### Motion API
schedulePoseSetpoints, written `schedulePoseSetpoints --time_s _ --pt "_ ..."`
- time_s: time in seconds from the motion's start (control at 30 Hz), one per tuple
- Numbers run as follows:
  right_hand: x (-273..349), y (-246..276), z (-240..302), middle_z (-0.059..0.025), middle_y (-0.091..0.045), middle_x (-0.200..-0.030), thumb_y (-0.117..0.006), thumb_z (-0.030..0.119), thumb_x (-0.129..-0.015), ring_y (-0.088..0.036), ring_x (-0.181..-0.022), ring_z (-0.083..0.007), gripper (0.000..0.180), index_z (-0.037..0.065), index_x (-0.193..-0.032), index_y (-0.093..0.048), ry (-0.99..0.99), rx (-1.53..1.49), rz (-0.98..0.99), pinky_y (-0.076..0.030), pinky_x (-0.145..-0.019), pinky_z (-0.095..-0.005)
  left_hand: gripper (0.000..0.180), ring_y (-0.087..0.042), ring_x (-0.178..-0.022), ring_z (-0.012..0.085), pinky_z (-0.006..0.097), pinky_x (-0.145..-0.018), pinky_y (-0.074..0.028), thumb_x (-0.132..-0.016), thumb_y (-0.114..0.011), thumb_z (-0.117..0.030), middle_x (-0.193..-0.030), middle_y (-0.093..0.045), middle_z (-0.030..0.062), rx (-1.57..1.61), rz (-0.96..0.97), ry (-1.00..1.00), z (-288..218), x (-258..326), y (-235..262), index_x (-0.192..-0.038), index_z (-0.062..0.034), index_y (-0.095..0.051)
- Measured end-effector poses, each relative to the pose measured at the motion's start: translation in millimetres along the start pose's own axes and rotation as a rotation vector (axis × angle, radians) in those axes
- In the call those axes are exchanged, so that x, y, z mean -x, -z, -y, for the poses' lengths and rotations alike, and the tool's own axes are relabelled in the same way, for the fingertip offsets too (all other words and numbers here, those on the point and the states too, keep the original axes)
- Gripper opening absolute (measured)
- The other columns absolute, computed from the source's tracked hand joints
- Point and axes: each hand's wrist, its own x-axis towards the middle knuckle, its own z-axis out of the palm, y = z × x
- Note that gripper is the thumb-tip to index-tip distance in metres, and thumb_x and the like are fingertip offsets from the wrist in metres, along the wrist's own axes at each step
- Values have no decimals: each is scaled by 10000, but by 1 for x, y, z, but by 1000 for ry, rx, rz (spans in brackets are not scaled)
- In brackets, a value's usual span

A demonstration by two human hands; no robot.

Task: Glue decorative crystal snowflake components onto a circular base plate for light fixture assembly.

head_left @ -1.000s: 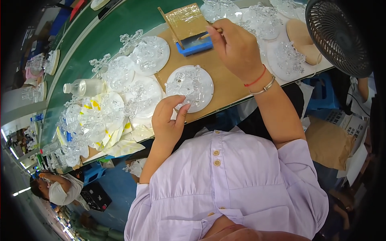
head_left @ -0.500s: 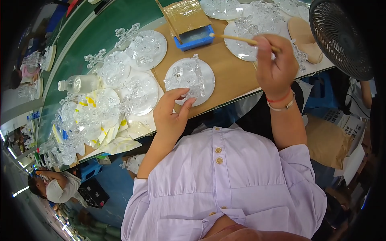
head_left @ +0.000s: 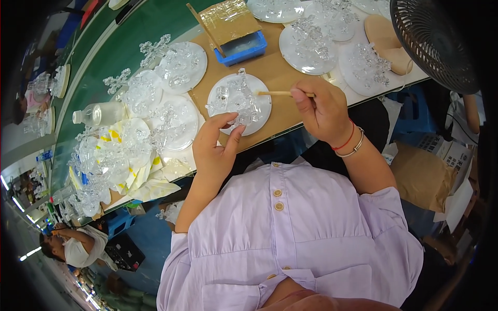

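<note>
Over the tabletop (head_left: 174,26), pinched an ornament (head_left: 239,98) in left fingers (head_left: 223,118), apparently for steadiness, and closed right fingers (head_left: 301,97) around a stick (head_left: 275,94).

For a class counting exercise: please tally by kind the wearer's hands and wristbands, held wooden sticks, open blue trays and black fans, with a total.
Hands: 2 (left hand, right hand)
Wristbands: 2 (red cord, metal bangle)
Wooden stick: 1
Blue tray: 1
Black fan: 1
Total: 7

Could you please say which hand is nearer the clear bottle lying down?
Left. The left hand is to the right of the bottle, at the near edge of a white disc; the right hand is farther right, holding a thin stick.
</note>
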Motion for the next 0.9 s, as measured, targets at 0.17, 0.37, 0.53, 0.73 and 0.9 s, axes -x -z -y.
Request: schedulePoseSetpoints --time_s 0.17,0.37,0.53,0.73,0.9 --pt "-4 5 3 -103 -610 -768 -613 39 -909 -545 -563 -221 77 7 -943 -553 6 -16 3 -435 -516 -294 265 -637 -802 199 286 -725 -507 -781 -759 -40 -939 -672 101 12 -3 7 1 1 1 -1029 -33 -664" --pt "-16 -6 -8 -104 -602 -754 -630 32 -890 -544 -564 -243 86 7 -924 -555 62 25 -32 -437 -514 -311 268 -637 -812 195 284 -740 -506 -780 -762 -39 -953 -671 99 6 5 2 2 1 0 -1029 -35 -664" --pt "-18 -8 -10 -108 -597 -741 -630 31 -888 -543 -565 -254 79 7 -904 -557 101 28 -46 -437 -514 -319 273 -639 -814 193 283 -741 -506 -775 -764 -34 -953 -671 98 16 1 6 4 1 0 -1028 -36 -663" --pt "-6 9 0 -108 -601 -739 -624 36 -895 -545 -567 -246 89 1 -924 -547 61 21 24 -433 -514 -317 278 -640 -809 187 280 -736 -508 -774 -763 -29 -955 -672 95 19 -5 16 4 1 0 -1033 -40 -664" --pt "-6 4 -7 -111 -608 -751 -623 31 -894 -553 -575 -250 103 6 -946 -536 90 13 -22 -441 -525 -318 274 -642 -806 184 279 -731 -509 -773 -765 -32 -949 -672 93 38 -5 29 5 2 -2 -1028 -42 -666"
